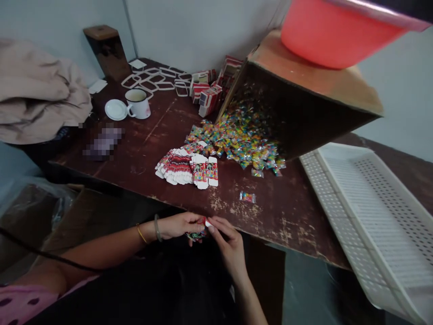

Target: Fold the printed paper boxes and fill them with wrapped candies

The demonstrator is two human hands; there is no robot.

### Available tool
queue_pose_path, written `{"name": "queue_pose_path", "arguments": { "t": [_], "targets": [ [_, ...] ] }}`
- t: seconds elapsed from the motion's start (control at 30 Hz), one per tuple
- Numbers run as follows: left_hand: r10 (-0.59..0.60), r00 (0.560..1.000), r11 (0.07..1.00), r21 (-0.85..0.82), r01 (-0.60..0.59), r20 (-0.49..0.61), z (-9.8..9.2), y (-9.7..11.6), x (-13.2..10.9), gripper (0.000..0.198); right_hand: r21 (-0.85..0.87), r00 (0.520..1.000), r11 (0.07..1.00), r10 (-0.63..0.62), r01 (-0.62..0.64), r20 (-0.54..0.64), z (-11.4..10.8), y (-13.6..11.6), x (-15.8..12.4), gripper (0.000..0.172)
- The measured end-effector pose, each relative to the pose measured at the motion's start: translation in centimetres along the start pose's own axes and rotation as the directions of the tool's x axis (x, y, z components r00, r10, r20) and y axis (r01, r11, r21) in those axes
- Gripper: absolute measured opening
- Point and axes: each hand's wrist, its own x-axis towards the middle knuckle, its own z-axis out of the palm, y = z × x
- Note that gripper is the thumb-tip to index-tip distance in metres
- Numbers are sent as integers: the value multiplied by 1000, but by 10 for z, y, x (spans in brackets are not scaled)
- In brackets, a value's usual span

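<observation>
My left hand (pixel 179 224) and my right hand (pixel 227 239) meet just below the near edge of the dark wooden table (pixel 162 131). Both hands are closed round a small printed paper box (pixel 199 231), red, white and patterned, held between the fingertips. On the table just beyond them lies a fanned stack of flat, unfolded boxes (pixel 187 167). A single wrapped candy (pixel 247 197) lies apart to the right of the stack. Farther back, a heap of colourful wrapped candies (pixel 240 140) spills from a tipped cardboard carton (pixel 304 104).
A white perforated plastic tray (pixel 372 212) lies on the table's right end. A red basin (pixel 334 34) sits on the carton. A mug (pixel 138 103) and its lid (pixel 115 109) stand at the left, folded boxes (pixel 211 92) at the back, cloth (pixel 37 90) far left.
</observation>
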Motion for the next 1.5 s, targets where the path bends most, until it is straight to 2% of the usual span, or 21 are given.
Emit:
{"name": "queue_pose_path", "arguments": {
  "t": [0.13,0.2,0.33,0.43,0.47,0.53,0.63,0.7,0.77,0.8,0.87,0.9,0.97,1.03,1.07,1.13,1.23,1.3,1.37,1.43,1.5],
  "targets": [
    [36,998,986,160,-44,55,8,5,13,41,46,994,996,78,-75,-78,-13,3,-12,19],
    [75,996,977,196,-82,44,10,8,17,41,0,987,999,40,-41,-156,-14,4,-15,18],
    [52,997,999,12,-53,50,10,6,15,39,-101,976,991,-105,87,-191,8,3,-21,22],
    [-4,999,993,-118,10,49,15,1,17,44,-107,972,992,-87,65,-217,11,1,-23,23],
    [-19,998,993,-118,26,57,17,0,18,46,-92,969,995,-60,38,-242,3,-1,-25,21],
    [-42,997,999,-31,44,59,18,0,19,47,-72,939,997,-1,-25,-345,-32,-5,-33,21],
    [-47,999,989,139,47,-3,3,10,18,45,-148,835,979,37,-141,-550,-103,-4,-55,27],
    [-30,997,986,161,41,-71,-15,21,13,44,-302,841,929,19,-215,-540,-137,5,-60,26],
    [-5,988,991,129,25,-154,-33,32,8,42,-477,893,856,-42,-199,-448,-144,16,-44,23],
    [9,980,995,101,12,-201,-41,36,5,40,-544,918,826,-91,-147,-387,-137,20,-27,23],
    [22,959,999,42,-10,-281,-48,42,1,37,-597,944,801,-218,29,-247,-105,23,21,28],
    [20,952,1000,20,-15,-306,-49,44,0,36,-617,948,774,-287,143,-140,-83,22,50,30],
    [10,947,1000,-1,-10,-322,-45,47,-2,35,-680,924,654,-372,332,94,-42,16,107,43],
    [2,946,1000,6,0,-324,-40,49,-4,35,-762,901,495,-333,418,279,-12,8,154,55],
    [1,947,1000,11,3,-323,-38,49,-5,35,-788,891,426,-300,445,341,-3,4,172,54],
    [0,948,1000,19,6,-317,-38,49,-8,35,-809,879,350,-255,472,402,2,-2,194,37],
    [-11,950,1000,12,15,-313,-44,48,-8,36,-819,888,352,-265,453,376,-10,-7,193,16],
    [-9,950,1000,-26,1,-312,-47,47,-4,38,-847,910,357,-279,394,306,-19,-8,171,19],
    [15,961,992,-114,-49,-277,-47,46,6,45,-866,915,369,-344,338,210,-20,-6,135,27],
    [43,974,969,-227,-95,-223,-43,44,20,52,-852,877,381,-450,359,168,-7,-1,94,30],
    [34,976,953,-287,-96,-216,-34,41,34,50,-800,816,386,-539,459,208,12,6,57,27]
  ]
}}
